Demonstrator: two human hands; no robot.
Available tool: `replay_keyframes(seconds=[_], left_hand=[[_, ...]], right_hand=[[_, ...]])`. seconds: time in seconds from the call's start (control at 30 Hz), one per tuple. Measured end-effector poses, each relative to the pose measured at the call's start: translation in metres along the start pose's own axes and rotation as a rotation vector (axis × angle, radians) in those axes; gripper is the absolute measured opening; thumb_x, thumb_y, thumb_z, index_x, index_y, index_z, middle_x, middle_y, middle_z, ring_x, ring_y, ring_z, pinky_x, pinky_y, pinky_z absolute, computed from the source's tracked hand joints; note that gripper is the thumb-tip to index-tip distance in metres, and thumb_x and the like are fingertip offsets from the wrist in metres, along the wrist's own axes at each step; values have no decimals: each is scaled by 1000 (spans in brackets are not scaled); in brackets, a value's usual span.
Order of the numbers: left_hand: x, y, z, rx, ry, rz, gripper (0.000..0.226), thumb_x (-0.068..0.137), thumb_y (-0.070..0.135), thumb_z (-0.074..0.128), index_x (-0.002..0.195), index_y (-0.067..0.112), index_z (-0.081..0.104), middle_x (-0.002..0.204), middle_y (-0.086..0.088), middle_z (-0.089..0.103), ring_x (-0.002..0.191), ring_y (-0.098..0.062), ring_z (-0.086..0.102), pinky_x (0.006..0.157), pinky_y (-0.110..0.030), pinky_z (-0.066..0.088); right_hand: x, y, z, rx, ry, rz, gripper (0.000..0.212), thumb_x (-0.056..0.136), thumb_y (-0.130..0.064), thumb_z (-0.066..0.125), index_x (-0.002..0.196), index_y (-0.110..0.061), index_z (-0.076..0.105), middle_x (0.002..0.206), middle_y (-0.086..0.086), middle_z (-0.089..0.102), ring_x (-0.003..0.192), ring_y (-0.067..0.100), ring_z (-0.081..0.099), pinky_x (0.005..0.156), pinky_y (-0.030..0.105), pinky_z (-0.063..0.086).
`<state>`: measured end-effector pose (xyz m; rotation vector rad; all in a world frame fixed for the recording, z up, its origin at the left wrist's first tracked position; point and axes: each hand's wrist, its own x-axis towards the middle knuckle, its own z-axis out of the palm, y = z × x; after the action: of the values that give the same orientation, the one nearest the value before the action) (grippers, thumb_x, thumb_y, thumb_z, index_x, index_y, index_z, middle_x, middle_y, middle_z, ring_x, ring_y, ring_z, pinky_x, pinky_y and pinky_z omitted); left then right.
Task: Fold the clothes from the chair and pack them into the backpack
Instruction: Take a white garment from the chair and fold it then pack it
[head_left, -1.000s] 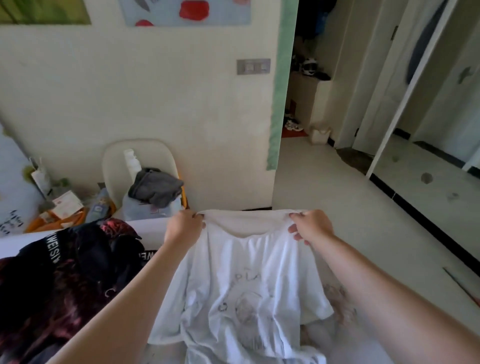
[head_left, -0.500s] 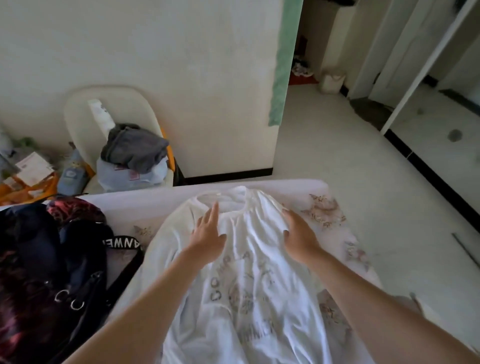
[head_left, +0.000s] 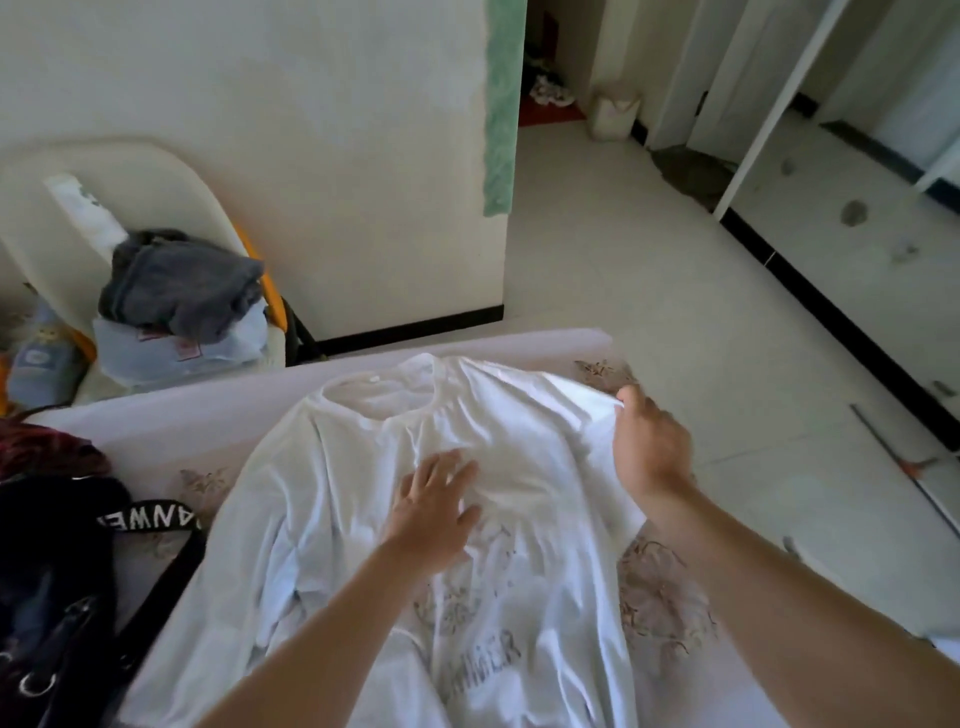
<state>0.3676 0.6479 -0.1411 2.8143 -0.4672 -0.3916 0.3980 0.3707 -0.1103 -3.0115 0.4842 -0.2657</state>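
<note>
A white T-shirt (head_left: 332, 519) with faint lettering lies spread on the table (head_left: 171, 415), collar toward the far edge. My left hand (head_left: 434, 512) rests flat on its chest, fingers apart. My right hand (head_left: 649, 447) pinches the shirt's right shoulder and sleeve and lifts that fabric off the table. The black backpack (head_left: 47, 597) with a lettered strap sits at the table's left edge. Behind the table a cream chair (head_left: 171, 182) holds a dark grey garment (head_left: 182, 283) on top of a pale blue one (head_left: 171, 351).
A wall stands right behind the chair, with a doorway to the right. Pale tiled floor (head_left: 649, 291) lies beyond the table's right corner. A blue bottle (head_left: 44, 353) and clutter sit left of the chair. A thin rod (head_left: 904, 467) lies on the floor at the right.
The shirt went from being held up by the shoulders to lying on the table. My right hand has moved out to the right shoulder and taken hold of it; my left hand stays flat.
</note>
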Motion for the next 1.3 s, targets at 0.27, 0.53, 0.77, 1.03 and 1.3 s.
replay_keyframes(seconds=[0.27, 0.53, 0.77, 1.03, 1.3], left_hand=[[72, -15, -37, -164, 208, -203, 50, 101, 24, 47, 148, 14, 34, 151, -3, 38, 140, -22, 32, 114, -40, 31], [123, -32, -55, -423, 288, -413, 24, 103, 22, 35, 102, 10, 56, 109, -9, 54, 95, -32, 57, 77, -38, 44], [115, -40, -43, -38, 498, -200, 29, 96, 23, 54, 123, 14, 55, 123, -6, 51, 113, -25, 48, 97, -40, 40], [55, -32, 8, -56, 253, 20, 54, 100, 39, 35, 151, 22, 34, 159, -1, 27, 149, -24, 19, 121, -39, 12], [26, -116, -41, 17, 441, -137, 62, 74, -10, 55, 126, 23, 59, 134, -3, 52, 122, -28, 48, 99, -42, 43]], right_hand=[[4, -47, 29, -30, -242, -482, 52, 86, -7, 59, 136, -18, 49, 144, 12, 41, 130, 35, 45, 104, 46, 39], [4, -31, 41, 370, -553, -282, 83, 95, -61, 49, 159, -32, 5, 166, -7, -5, 153, 15, -4, 123, 37, 4], [24, -15, 49, 31, -423, -377, 84, 85, -69, -1, 157, -27, 16, 167, 6, 4, 153, 22, -5, 124, 44, 2], [-1, -23, 45, -80, -362, -471, 53, 94, -48, 29, 145, -38, 34, 162, 6, 16, 150, 25, 13, 116, 57, 16], [6, -134, 37, 93, -176, -661, 28, 84, -11, 57, 109, -16, 68, 118, 6, 60, 96, 31, 62, 76, 40, 45]])
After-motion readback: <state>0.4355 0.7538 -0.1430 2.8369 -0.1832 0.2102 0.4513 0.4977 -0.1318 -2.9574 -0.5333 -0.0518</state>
